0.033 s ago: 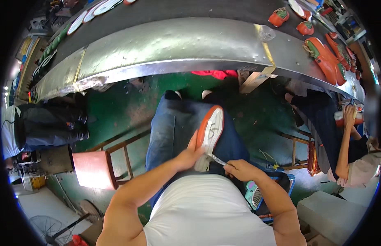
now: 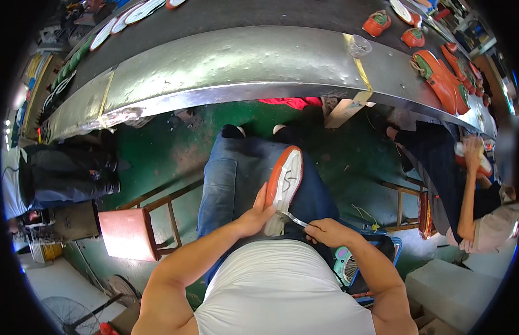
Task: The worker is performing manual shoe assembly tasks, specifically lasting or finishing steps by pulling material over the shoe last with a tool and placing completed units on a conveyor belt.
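An orange-red shoe (image 2: 286, 177) rests across my lap, its white underside up and its toe pointing away from me. A dark curved line runs over the white sole. My left hand (image 2: 254, 218) is closed around the shoe's left side near the middle. My right hand (image 2: 327, 231) grips a slim, shiny metal tool (image 2: 296, 219) with a curved, flattened end. That end touches or lies just over the sole near the heel part, beside my left fingers; I cannot tell which. The handle is mostly hidden in my right fist.
A metal-edged workbench (image 2: 226, 61) spans the far side, with orange shoes (image 2: 440, 81) at right and white soles (image 2: 134, 15) at left. A stool (image 2: 126, 233) stands at left. By my right elbow is a teal fan (image 2: 343, 265). A co-worker (image 2: 491, 223) sits at right, holding a shoe.
The metal tool's end has shifted slightly left and up along the sole. The shoe has moved a little with my lap. The co-worker's hand at right has moved up.
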`<move>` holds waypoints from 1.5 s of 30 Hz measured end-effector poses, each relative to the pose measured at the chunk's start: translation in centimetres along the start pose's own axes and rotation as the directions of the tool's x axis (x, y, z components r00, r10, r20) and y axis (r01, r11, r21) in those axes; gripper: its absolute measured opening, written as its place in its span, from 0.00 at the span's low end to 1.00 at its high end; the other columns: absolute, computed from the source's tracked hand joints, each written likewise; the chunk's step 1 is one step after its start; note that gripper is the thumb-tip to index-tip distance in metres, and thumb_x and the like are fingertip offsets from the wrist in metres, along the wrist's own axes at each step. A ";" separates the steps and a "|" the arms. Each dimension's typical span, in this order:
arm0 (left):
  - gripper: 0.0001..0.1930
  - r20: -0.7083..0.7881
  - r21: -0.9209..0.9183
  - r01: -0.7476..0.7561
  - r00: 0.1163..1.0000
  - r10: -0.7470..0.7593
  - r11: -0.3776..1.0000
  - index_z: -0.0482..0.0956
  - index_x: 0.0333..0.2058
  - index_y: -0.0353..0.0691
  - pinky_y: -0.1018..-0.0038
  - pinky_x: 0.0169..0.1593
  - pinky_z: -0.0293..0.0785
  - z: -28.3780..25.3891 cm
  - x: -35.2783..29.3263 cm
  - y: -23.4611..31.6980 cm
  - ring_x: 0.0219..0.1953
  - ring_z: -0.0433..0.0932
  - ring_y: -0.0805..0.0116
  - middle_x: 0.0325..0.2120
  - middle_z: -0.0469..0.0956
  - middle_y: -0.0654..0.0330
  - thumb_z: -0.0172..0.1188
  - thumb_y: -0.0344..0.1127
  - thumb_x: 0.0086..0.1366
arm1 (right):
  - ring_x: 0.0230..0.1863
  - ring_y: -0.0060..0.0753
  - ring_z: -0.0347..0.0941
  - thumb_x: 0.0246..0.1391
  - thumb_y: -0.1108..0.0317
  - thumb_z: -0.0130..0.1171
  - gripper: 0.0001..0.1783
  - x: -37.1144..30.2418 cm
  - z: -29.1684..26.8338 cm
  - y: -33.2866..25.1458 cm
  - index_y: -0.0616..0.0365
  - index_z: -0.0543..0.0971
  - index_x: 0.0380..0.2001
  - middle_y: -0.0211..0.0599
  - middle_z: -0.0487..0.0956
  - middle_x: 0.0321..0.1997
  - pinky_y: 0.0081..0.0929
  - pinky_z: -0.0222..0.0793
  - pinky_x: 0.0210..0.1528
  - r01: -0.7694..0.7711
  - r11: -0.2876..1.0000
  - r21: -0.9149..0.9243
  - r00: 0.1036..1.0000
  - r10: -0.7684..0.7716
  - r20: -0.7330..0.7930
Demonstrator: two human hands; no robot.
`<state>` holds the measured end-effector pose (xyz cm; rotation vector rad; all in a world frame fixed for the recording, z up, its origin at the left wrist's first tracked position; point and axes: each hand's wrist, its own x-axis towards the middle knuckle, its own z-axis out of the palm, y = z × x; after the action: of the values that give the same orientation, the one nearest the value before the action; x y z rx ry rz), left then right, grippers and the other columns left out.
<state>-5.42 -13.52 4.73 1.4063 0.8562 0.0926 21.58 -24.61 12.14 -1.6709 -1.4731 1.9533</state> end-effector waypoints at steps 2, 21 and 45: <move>0.43 -0.012 -0.099 -0.007 1.000 0.006 0.995 0.22 0.73 0.50 0.71 0.71 0.50 0.6 -0.3 -0.1 0.71 0.54 0.64 0.72 0.49 0.52 0.47 0.36 0.76 | 0.24 0.29 0.76 0.70 0.49 0.47 0.26 -1.2 -1.4 -1.7 0.65 0.80 0.39 0.39 0.82 0.31 0.28 0.73 0.29 -0.210 0.968 0.136 0.972 0.192 0.135; 0.35 -0.209 -0.651 -0.295 0.955 0.209 0.699 0.49 0.72 0.35 0.69 0.67 0.62 -2.5 -3.2 9.6 0.64 0.67 0.69 0.65 0.66 0.56 0.53 0.27 0.71 | 0.29 0.32 0.79 0.71 0.50 0.44 0.25 1.6 -1.2 1.5 0.63 0.78 0.38 0.40 0.80 0.29 0.29 0.75 0.36 0.113 0.981 0.156 0.897 -0.033 -0.441; 0.36 -0.300 -0.860 -0.340 0.940 0.161 0.381 0.68 0.60 0.44 0.50 0.55 0.77 -7.6 2.2 25.1 0.56 0.77 0.56 0.54 0.75 0.53 0.36 0.68 0.72 | 0.63 0.64 0.66 0.45 0.61 0.75 0.49 3.2 -8.3 -21.2 0.64 0.60 0.67 0.58 0.64 0.66 0.47 0.66 0.64 0.420 0.313 -0.852 0.099 -0.949 -0.300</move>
<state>2.44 -0.78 26.38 0.4378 0.5350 0.8255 18.04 -7.43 26.98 -1.1132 -1.9242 0.0092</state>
